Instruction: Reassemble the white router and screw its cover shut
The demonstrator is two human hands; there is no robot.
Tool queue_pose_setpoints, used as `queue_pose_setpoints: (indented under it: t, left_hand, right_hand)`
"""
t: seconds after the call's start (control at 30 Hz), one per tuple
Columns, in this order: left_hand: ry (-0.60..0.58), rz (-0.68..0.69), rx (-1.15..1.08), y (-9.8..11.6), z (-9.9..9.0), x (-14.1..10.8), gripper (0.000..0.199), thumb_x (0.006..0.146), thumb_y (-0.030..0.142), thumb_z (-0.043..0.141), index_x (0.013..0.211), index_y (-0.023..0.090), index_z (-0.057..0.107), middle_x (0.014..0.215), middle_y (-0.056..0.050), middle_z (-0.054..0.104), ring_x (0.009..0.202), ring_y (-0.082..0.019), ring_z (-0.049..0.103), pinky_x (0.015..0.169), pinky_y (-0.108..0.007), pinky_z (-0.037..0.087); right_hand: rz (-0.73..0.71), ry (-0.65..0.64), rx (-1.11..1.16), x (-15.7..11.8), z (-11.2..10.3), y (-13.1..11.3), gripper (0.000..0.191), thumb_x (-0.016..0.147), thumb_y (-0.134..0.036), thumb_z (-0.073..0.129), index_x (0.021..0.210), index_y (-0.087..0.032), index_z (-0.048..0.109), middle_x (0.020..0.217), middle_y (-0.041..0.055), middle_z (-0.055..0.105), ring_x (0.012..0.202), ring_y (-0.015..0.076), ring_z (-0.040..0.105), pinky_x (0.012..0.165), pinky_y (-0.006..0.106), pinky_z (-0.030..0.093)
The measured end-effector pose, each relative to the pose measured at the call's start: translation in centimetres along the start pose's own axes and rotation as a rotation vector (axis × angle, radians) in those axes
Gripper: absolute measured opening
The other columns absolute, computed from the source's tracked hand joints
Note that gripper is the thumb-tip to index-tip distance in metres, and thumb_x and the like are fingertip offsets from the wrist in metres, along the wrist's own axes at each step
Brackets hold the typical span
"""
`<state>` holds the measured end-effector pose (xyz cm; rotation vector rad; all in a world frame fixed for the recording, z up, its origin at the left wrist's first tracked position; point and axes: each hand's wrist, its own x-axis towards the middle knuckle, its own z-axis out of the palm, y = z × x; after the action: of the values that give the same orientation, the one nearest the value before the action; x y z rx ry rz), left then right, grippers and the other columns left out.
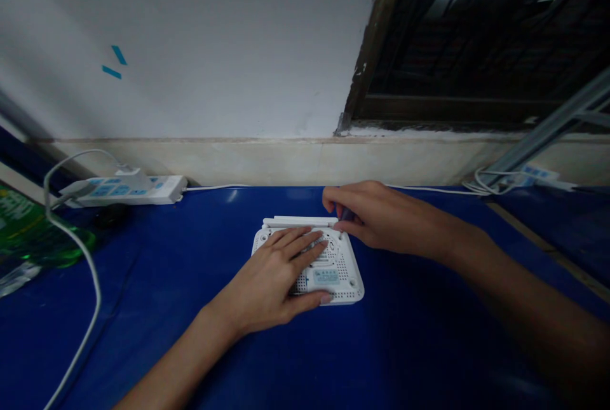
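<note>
A white router [350, 270] lies upside down on the blue table, its vented underside and label facing up. Its white antenna bar [305, 222] runs along the far edge. My left hand [271, 273] rests flat on the router with fingers spread, covering its left and middle part. At the far right corner, my right hand [376, 213] is closed around what looks like a screwdriver [348, 214]. Only a bit of its dark purple handle shows between the fingers; the tip is hidden by the hand.
A white power strip [166, 190] with a plug and cable [96, 270] lies at the back left. Beside it are a green bottle [28, 225] and a dark round object [112, 214]. A metal frame [543, 124] and bundled cables [486, 184] stand at the back right, by the wall.
</note>
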<state>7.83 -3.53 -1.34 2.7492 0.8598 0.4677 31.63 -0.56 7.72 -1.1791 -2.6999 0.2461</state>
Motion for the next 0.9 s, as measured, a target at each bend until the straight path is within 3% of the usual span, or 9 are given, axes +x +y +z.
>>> queue_pose_setpoints:
  t: [0.13,0.23,0.27,0.33,0.4,0.47,0.67,0.73,0.9]
  left_hand:
    - [0.001,-0.005,0.002,0.1,-0.1,0.0,0.071,0.095,0.057,0.061,0.153,0.022,0.044,0.156,-0.012,0.048,0.146,-0.032,0.041,0.118,-0.055,0.036]
    - [0.001,-0.001,0.008,0.2,-0.1,0.0,0.07,0.095,0.056,0.061,0.154,0.023,0.043,0.155,-0.012,0.049,0.146,-0.032,0.041,0.118,-0.055,0.035]
    - [0.003,0.001,0.009,0.2,-0.1,0.0,0.07,0.096,0.056,0.06,0.154,0.023,0.043,0.155,-0.012,0.049,0.146,-0.032,0.041,0.118,-0.055,0.035]
    - [0.004,0.002,0.009,0.3,-0.2,0.0,0.069,0.096,0.056,0.06,0.154,0.023,0.043,0.155,-0.012,0.049,0.147,-0.031,0.041,0.119,-0.054,0.035]
    - [0.002,0.0,0.01,0.3,-0.2,0.0,0.07,0.096,0.055,0.06,0.154,0.022,0.043,0.155,-0.013,0.049,0.147,-0.031,0.04,0.119,-0.054,0.035]
    - [0.0,-0.001,0.012,0.3,-0.3,0.0,0.071,0.095,0.055,0.061,0.154,0.021,0.042,0.155,-0.013,0.049,0.146,-0.031,0.041,0.119,-0.054,0.035]
    - [-0.011,0.0,0.018,0.1,-0.2,0.0,0.07,0.096,0.058,0.059,0.154,0.021,0.044,0.157,-0.012,0.047,0.147,-0.032,0.04,0.119,-0.053,0.034]
    - [-0.014,-0.004,0.02,0.1,-0.2,0.0,0.07,0.096,0.058,0.058,0.154,0.021,0.044,0.158,-0.012,0.046,0.147,-0.032,0.04,0.12,-0.053,0.033]
    - [-0.028,-0.01,0.02,0.3,-0.3,-0.1,0.071,0.096,0.057,0.058,0.155,0.021,0.042,0.158,-0.012,0.045,0.147,-0.031,0.039,0.12,-0.052,0.034]
  right_hand:
    - [0.082,0.281,-0.001,-0.7,3.2,0.8,0.038,0.09,-0.031,0.074,0.122,-0.02,0.057,0.085,0.0012,0.071,0.066,0.0138,0.063,0.062,0.023,0.043]
    - [0.092,0.485,-0.173,-1.3,5.7,0.9,0.03,0.099,-0.044,0.061,0.109,-0.017,0.068,0.087,0.0068,0.073,0.069,0.0175,0.066,0.067,0.029,0.046]
    - [0.094,0.549,-0.187,-1.5,6.3,0.9,0.031,0.1,-0.044,0.059,0.111,-0.017,0.069,0.085,0.0073,0.073,0.07,0.0187,0.067,0.068,0.031,0.048]
    - [0.079,0.625,-0.143,-1.9,7.1,0.6,0.034,0.104,-0.033,0.053,0.13,-0.015,0.063,0.1,0.0101,0.075,0.086,0.0216,0.07,0.083,0.035,0.051]
    - [0.043,0.645,0.0,-2.2,7.4,0.3,0.041,0.105,-0.022,0.046,0.145,-0.017,0.051,0.122,0.0114,0.071,0.104,0.0221,0.069,0.096,0.038,0.05]
    - [0.023,0.649,0.161,-2.3,7.5,0.1,0.044,0.105,-0.016,0.042,0.148,-0.02,0.048,0.132,0.0098,0.066,0.114,0.0201,0.066,0.101,0.038,0.05]
    - [0.041,0.905,0.199,-2.2,8.1,0.5,0.02,0.095,-0.023,0.068,0.115,-0.02,0.071,0.092,0.0044,0.071,0.08,0.0165,0.068,0.075,0.031,0.055]
    - [0.043,0.906,0.164,-2.4,8.2,0.7,0.022,0.094,-0.025,0.069,0.116,-0.02,0.072,0.091,0.0052,0.068,0.079,0.0167,0.066,0.074,0.032,0.054]
    - [-0.007,0.748,0.257,-3.1,7.9,0.9,0.043,0.105,-0.015,0.046,0.145,-0.026,0.053,0.131,0.0071,0.066,0.119,0.019,0.062,0.104,0.039,0.048]
